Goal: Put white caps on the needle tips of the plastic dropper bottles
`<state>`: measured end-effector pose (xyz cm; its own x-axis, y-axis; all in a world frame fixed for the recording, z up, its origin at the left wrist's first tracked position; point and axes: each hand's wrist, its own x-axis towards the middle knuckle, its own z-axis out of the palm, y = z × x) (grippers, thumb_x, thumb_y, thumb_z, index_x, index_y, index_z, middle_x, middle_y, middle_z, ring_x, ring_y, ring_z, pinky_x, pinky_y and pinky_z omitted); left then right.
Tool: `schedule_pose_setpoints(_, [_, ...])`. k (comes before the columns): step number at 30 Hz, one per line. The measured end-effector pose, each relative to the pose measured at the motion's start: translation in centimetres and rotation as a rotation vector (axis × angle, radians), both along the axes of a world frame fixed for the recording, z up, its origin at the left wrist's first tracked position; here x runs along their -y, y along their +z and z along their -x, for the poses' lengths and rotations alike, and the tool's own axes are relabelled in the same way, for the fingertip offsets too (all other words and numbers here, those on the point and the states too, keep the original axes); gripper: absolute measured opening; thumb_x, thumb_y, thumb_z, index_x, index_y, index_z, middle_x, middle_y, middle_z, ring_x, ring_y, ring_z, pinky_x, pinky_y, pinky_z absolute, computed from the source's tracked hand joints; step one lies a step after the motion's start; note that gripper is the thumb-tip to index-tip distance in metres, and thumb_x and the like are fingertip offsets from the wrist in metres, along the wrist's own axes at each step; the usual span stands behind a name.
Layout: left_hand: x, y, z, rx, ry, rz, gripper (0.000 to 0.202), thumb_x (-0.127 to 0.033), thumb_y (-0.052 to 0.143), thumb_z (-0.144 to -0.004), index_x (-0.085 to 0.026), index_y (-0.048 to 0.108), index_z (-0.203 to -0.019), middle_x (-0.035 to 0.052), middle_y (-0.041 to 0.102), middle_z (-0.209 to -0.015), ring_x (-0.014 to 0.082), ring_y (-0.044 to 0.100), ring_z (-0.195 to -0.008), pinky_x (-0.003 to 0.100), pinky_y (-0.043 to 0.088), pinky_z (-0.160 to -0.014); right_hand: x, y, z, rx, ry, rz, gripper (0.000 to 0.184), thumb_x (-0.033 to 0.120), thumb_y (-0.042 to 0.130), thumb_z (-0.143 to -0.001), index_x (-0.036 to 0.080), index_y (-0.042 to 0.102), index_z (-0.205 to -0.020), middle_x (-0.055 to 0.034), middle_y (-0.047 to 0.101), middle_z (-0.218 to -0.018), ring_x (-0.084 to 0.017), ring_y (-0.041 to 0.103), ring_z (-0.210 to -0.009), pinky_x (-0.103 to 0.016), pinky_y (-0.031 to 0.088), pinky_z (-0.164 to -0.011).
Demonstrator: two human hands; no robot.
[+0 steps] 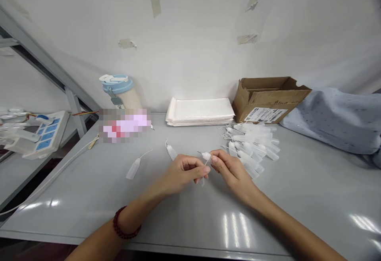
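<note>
Above the middle of the table, my right hand (228, 167) pinches a small white needle-tipped nozzle (205, 156). Its thin dark needle points up and left. Close beside it, my left hand (187, 169) has thumb and finger closed on a thin white tube (203, 180), which hangs below the fingertips. My fingers hide part of both pieces. Left of my hands lies a translucent plastic bottle (133, 169) with a thin tube at its tip. Another such bottle (172, 152) is partly behind my left hand. To the right is a heap of similar bottles (253, 145).
Along the wall stand a blue-lidded drinking bottle (120, 90), a stack of white packets (202, 112) and an open cardboard box (268, 98). Pale blue cloth (336, 122) lies at right. A white cable (59, 175) crosses the grey table (89, 209) at left.
</note>
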<state>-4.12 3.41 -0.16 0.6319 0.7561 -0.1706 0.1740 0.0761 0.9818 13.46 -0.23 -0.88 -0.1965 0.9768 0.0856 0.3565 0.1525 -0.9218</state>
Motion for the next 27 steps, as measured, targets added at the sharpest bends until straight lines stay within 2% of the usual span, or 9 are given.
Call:
schedule_pose_setpoints(5, [-0.1,0.7,0.9,0.018,0.072,-0.135,0.029,-0.034,0.059,-0.08,-0.013,0.06,-0.06,-0.0045,0.044,-0.05,0.0077,0.038,-0.049,0.022,0.028,-0.048,-0.3,-0.3,0.0,0.15,0.004,-0.176,0.022,0.031,0.038,-0.093,0.018,0.055,-0.087,0.0013,0.049,-0.064,-0.013,0.044,-0.055,-0.026,0.032,-0.055])
schedule_pose_setpoints(8, [-0.1,1.1,1.2,-0.056,0.137,-0.275,0.031,-0.034,0.056,-0.082,-0.013,0.058,-0.058,-0.005,0.041,-0.05,0.0073,0.034,-0.049,0.021,0.027,-0.048,-0.4,-0.3,-0.1,0.102,0.041,-0.107,0.028,0.033,0.036,-0.094,0.018,0.054,-0.08,0.0018,0.047,-0.064,-0.012,0.043,-0.057,-0.024,0.033,-0.055])
schedule_pose_setpoints(10, [-0.2,1.3,1.2,-0.134,0.231,-0.36,0.036,-0.037,0.052,-0.084,-0.014,0.056,-0.057,-0.0056,0.037,-0.049,0.007,0.031,-0.048,0.021,0.025,-0.047,-0.4,-0.2,-0.2,0.056,0.041,-0.049,0.032,0.036,0.034,-0.095,0.019,0.05,-0.073,0.0026,0.043,-0.062,-0.012,0.042,-0.056,-0.024,0.033,-0.054])
schedule_pose_setpoints(12, [-0.3,1.3,1.1,-0.198,0.282,-0.385,0.038,-0.04,0.048,-0.086,-0.014,0.056,-0.06,-0.0052,0.038,-0.052,0.0073,0.033,-0.05,0.021,0.026,-0.047,-0.3,-0.1,-0.3,0.042,0.04,-0.038,0.033,0.037,0.034,-0.095,0.019,0.047,-0.07,0.0029,0.041,-0.061,-0.012,0.041,-0.056,-0.023,0.033,-0.053])
schedule_pose_setpoints(17, [-0.4,0.8,0.7,-0.259,0.038,-0.227,0.04,-0.045,0.044,-0.087,-0.014,0.058,-0.065,-0.0031,0.048,-0.056,0.0092,0.043,-0.053,0.021,0.033,-0.049,0.0,-0.1,-0.1,0.192,0.089,-0.144,0.025,0.031,0.035,-0.094,0.019,0.052,-0.08,0.0001,0.053,-0.066,-0.013,0.048,-0.058,-0.024,0.036,-0.057])
schedule_pose_setpoints(19, [-0.2,0.5,0.5,-0.246,0.028,-0.185,0.038,-0.044,0.046,-0.086,-0.014,0.058,-0.066,-0.0034,0.048,-0.056,0.0092,0.044,-0.053,0.02,0.034,-0.049,0.0,-0.4,0.1,0.257,0.061,-0.194,0.028,0.03,0.034,-0.093,0.019,0.049,-0.072,0.0021,0.049,-0.058,-0.011,0.044,-0.051,-0.024,0.032,-0.052])
schedule_pose_setpoints(23, [0.0,0.2,0.2,-0.207,0.023,-0.076,0.032,-0.041,0.05,-0.084,-0.014,0.057,-0.066,-0.0042,0.048,-0.055,0.0091,0.046,-0.052,0.021,0.037,-0.051,0.1,-1.2,0.4,0.284,-0.041,-0.232,0.039,0.03,0.031,-0.093,0.022,0.03,-0.055,0.0072,0.024,-0.046,-0.009,0.025,-0.04,-0.024,0.021,-0.043])
schedule_pose_setpoints(25, [0.0,0.0,0.2,-0.195,-0.004,-0.023,0.036,-0.042,0.049,-0.085,-0.015,0.055,-0.062,-0.0042,0.048,-0.053,0.0091,0.046,-0.05,0.021,0.038,-0.051,0.1,-1.4,0.7,0.282,-0.062,-0.249,0.037,0.029,0.03,-0.093,0.022,0.028,-0.056,0.007,0.026,-0.046,-0.009,0.023,-0.04,-0.025,0.02,-0.043])
schedule_pose_setpoints(27, [0.0,-0.2,0.1,-0.176,-0.047,-0.011,0.042,-0.044,0.043,-0.087,-0.015,0.053,-0.058,-0.0038,0.047,-0.052,0.0094,0.046,-0.05,0.022,0.038,-0.053,0.2,-1.5,0.9,0.276,-0.054,-0.261,0.035,0.028,0.031,-0.092,0.022,0.033,-0.057,0.0055,0.034,-0.047,-0.009,0.028,-0.041,-0.024,0.022,-0.044])
